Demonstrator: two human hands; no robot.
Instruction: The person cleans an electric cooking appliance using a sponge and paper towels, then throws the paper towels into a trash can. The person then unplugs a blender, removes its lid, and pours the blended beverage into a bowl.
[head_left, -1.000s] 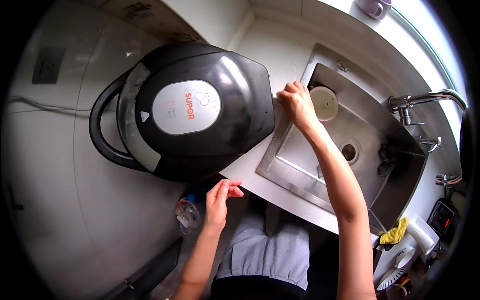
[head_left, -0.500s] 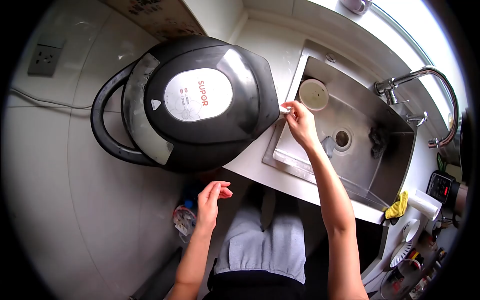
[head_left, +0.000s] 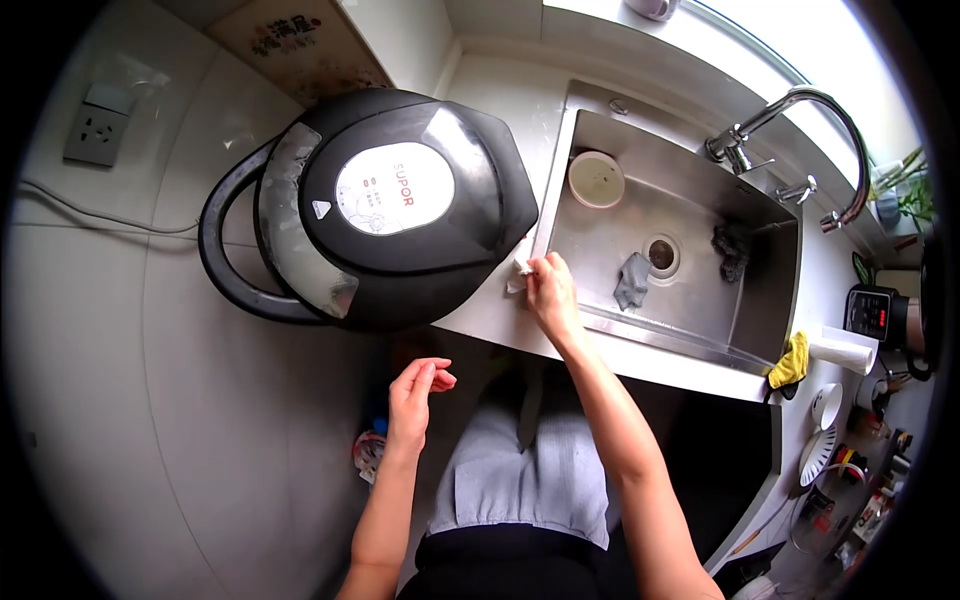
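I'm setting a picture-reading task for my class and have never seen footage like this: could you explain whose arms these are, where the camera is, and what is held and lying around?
There is no robot: these are a person's own bare arms, seen by a camera worn on the head, looking forward and down.

The right hand pinches a small whitish scrap, perhaps tissue, over the counter beside the sink. The left hand is in the air, loosely curled, with nothing visible in it.

Left of the sink is a large black appliance marked SUPOR. Inside the sink are a round pale container, a crumpled grey piece and a dark clump. A yellow cloth lies by its near corner.
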